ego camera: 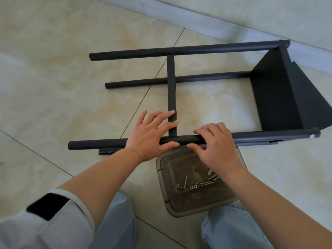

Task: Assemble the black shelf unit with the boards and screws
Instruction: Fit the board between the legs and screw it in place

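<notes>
The black shelf unit lies on its side on the tiled floor. Its near top tube (260,136) runs left to right in front of me. My left hand (149,137) rests over this tube, thumb under it, with fingers spread onto the thin middle board (171,87), which I see edge-on. My right hand (217,148) grips the same tube just to the right, fingertips on top and thumb below. A black end board (273,97) closes the frame at the right. The far tube (143,52) and a lower tube (197,78) lie beyond.
A smoky clear plastic tray (165,194) sits on the floor between my knees, holding a long screw (185,181), washers (193,187) and small sleeves. A fourth tube's end (106,151) pokes out under my left wrist. The wall's skirting (197,20) runs behind the frame.
</notes>
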